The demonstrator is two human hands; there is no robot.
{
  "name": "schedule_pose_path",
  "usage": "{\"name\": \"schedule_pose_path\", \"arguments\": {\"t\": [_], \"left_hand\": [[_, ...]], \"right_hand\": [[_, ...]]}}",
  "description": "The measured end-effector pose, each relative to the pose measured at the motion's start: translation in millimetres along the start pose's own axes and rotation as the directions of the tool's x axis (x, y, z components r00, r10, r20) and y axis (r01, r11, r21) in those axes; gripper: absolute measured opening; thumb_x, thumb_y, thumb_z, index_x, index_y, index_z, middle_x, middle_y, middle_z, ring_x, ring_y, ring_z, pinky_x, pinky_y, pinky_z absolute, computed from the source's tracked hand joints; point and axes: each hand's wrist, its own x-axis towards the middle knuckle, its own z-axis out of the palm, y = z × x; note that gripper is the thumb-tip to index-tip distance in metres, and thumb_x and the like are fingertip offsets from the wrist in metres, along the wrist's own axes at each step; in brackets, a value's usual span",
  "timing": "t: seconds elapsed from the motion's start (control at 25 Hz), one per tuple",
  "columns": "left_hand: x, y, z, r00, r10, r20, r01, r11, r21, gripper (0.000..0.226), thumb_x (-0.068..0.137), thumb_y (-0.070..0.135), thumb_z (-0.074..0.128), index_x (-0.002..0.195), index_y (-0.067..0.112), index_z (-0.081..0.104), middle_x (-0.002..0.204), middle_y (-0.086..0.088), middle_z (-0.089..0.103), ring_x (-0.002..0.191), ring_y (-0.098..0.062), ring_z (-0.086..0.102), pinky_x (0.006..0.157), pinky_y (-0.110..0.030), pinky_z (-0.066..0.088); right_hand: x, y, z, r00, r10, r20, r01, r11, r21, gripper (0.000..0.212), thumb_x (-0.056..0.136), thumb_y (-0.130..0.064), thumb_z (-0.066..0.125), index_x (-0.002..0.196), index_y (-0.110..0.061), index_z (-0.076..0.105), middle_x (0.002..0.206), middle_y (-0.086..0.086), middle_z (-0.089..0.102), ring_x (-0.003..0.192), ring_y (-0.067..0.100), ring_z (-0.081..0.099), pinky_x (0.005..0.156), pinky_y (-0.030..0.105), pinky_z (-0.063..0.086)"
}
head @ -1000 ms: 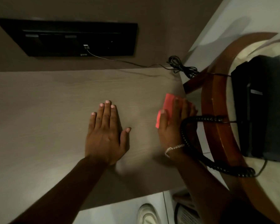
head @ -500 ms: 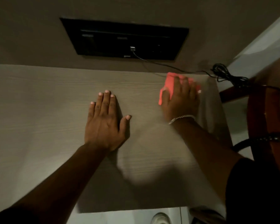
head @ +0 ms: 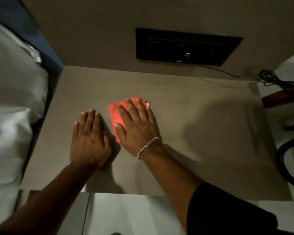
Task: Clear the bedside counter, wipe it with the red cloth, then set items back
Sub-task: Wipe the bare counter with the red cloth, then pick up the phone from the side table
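The pale wood-grain bedside counter [head: 202,126] fills the middle of the view, with only my hands and the cloth on it. My right hand [head: 137,126] lies flat on the folded red cloth [head: 115,112], pressing it onto the counter near its centre; a silver bracelet sits on that wrist. The cloth shows to the left of and beyond my fingers. My left hand [head: 89,139] rests palm down on the bare surface just left of the cloth, fingers together, holding nothing.
White bedding [head: 12,107] borders the counter on the left. A black wall panel [head: 185,46] with a plugged cable [head: 271,79] hangs behind. A reddish wooden table edge [head: 278,97] and a black coiled cord [head: 285,160] lie to the right. White floor [head: 129,214] shows below.
My right hand has slid the red cloth from the counter's far right corner leftward to the middle, beside my left hand. The view has swung left, bringing the bedding in.
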Motion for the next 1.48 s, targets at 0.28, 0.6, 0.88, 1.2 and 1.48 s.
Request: {"name": "schedule_pose_path", "arguments": {"t": [0.28,0.6,0.88,1.2,1.48], "left_hand": [[-25.1,55.4,12.7,0.993,0.120,0.019,-0.117,0.987,-0.109,0.076,0.090,0.052,0.023,0.147,0.003,0.022,0.158,-0.017,0.016,0.148,-0.029,0.006,0.120,-0.046,0.010],[-71.3,204.2,0.4,0.972,0.022,0.232,0.168,0.622,-0.765,0.042,0.085,0.019,0.060,0.126,0.013,0.056,0.120,-0.005,0.064,0.114,-0.020,0.057,0.093,-0.014,0.034],[-83.7,259.6,-27.0,0.817,-0.098,0.569,0.576,0.197,-0.793,0.049,0.066,-0.002,0.066,0.115,0.003,0.062,0.104,-0.020,0.070,0.092,-0.035,0.068,0.085,-0.052,0.056],[-121.6,388.8,-110.3,0.868,0.280,0.411,0.304,0.355,-0.884,0.043,0.078,-0.002,0.068,0.112,0.024,0.062,0.097,0.004,0.071,0.087,-0.015,0.070,0.073,-0.030,0.059],[-129.2,479.2,-95.9,0.927,0.239,0.287,0.133,0.507,-0.852,0.028,0.088,0.002,0.057,0.107,0.023,0.059,0.091,0.007,0.062,0.081,-0.002,0.060,0.061,-0.006,0.048]], "right_hand": [[-67.2,109.6,-15.1,0.936,0.309,-0.171,-0.321,0.946,-0.047,0.055,0.089,-0.047,0.034,0.137,-0.021,0.044,0.148,0.007,0.043,0.138,0.033,0.034,0.112,0.050,0.027],[-138.0,165.1,-63.6,0.830,0.557,-0.027,-0.482,0.740,0.468,0.062,0.066,-0.012,0.045,0.127,-0.012,0.053,0.146,0.009,0.043,0.138,0.029,0.034,0.116,0.039,0.027],[-167.4,149.0,-134.2,0.757,0.643,0.114,-0.429,0.359,0.829,0.059,0.068,0.009,0.052,0.115,-0.024,0.061,0.118,-0.011,0.058,0.115,0.006,0.052,0.100,0.023,0.045],[-243.3,220.3,-269.2,0.622,0.726,-0.295,-0.310,0.574,0.758,0.053,0.063,0.006,0.059,0.108,-0.022,0.067,0.125,-0.013,0.059,0.119,-0.009,0.049,0.095,0.008,0.043],[-371.3,323.0,-282.6,0.225,0.954,-0.196,-0.547,0.290,0.785,0.054,0.067,0.009,0.064,0.106,-0.028,0.061,0.114,0.002,0.065,0.112,0.016,0.056,0.098,0.042,0.049]]}}
